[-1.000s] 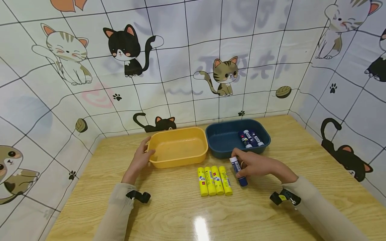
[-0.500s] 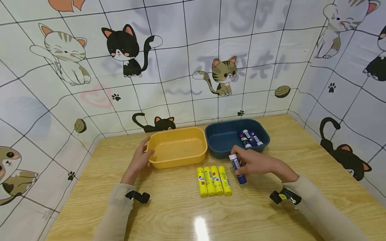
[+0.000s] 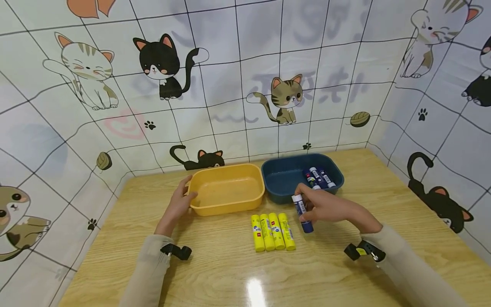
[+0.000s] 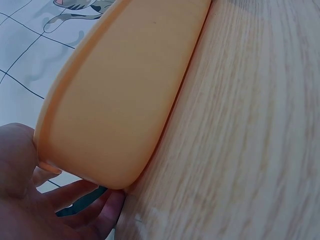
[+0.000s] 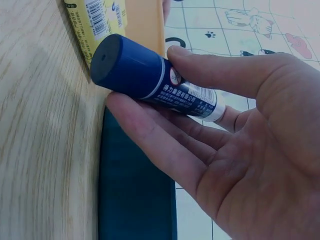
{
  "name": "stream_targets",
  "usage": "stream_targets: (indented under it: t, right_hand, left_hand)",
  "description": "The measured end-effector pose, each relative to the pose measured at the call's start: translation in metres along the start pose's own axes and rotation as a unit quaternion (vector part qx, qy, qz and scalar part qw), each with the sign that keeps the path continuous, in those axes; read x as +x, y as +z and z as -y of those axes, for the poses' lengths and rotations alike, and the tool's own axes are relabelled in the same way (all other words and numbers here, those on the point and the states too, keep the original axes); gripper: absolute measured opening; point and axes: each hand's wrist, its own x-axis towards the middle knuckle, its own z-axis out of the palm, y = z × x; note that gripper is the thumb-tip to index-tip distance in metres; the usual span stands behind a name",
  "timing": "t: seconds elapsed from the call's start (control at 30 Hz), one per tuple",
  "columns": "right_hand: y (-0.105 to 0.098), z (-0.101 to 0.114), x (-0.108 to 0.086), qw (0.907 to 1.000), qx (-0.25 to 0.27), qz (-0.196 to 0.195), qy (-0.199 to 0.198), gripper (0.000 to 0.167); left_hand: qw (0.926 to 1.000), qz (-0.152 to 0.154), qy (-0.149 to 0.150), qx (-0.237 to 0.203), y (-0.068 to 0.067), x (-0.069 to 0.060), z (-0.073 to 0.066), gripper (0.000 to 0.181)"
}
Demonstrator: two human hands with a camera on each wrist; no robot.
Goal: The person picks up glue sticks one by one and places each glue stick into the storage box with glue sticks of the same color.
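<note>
My right hand [image 3: 326,206] pinches a dark blue glue stick [image 3: 303,214] with a white end, in front of the blue tray [image 3: 281,197]. In the right wrist view the thumb and fingers of the hand [image 5: 240,130] close round the glue stick [image 5: 130,67]. My left hand [image 3: 178,204] grips the left end of the yellow tray [image 3: 226,208], thumb over the rim; the left wrist view shows the hand [image 4: 55,200] at that tray's end [image 4: 110,100]. Several yellow glue sticks [image 3: 273,232] lie side by side on the table between the hands.
Several dark blue glue sticks [image 3: 320,177] lie in the right part of the blue tray. Both trays stand side by side at the back of the wooden table [image 3: 215,264], before a cat-patterned wall covering [image 3: 222,85].
The right hand has lifted the dark blue glue stick slightly and moved it a little towards the blue tray. The left hand keeps its grip on the yellow tray.
</note>
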Motion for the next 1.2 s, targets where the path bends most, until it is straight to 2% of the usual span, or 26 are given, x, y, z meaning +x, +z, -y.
stream_targets:
  t: [0.4, 0.57, 0.7, 0.9, 1.2]
  right_hand:
    - [-0.017, 0.014, 0.004, 0.9984, -0.047, -0.005, -0.031, 0.046]
    - [-0.027, 0.023, 0.009, 0.9969, -0.069, -0.015, -0.035, 0.046]
    - [-0.034, 0.027, 0.015, 0.9957, -0.082, -0.025, -0.037, 0.047]
    - [-0.049, 0.033, 0.025, 0.9964, -0.070, -0.017, -0.046, 0.049]
    - [-0.079, 0.038, 0.049, 0.9931, -0.107, -0.019, -0.044, 0.049]
  left_hand:
    - [0.9998, -0.007, 0.003, 0.016, 0.000, -0.001, -0.002, 0.068]
    - [0.9999, -0.004, -0.005, 0.014, 0.000, -0.001, -0.002, 0.067]
    - [1.0000, -0.001, -0.005, 0.008, 0.000, -0.001, -0.003, 0.068]
    - [1.0000, 0.004, -0.008, -0.002, 0.000, -0.003, -0.004, 0.069]
    - [1.0000, -0.001, -0.005, 0.005, -0.001, 0.000, -0.001, 0.067]
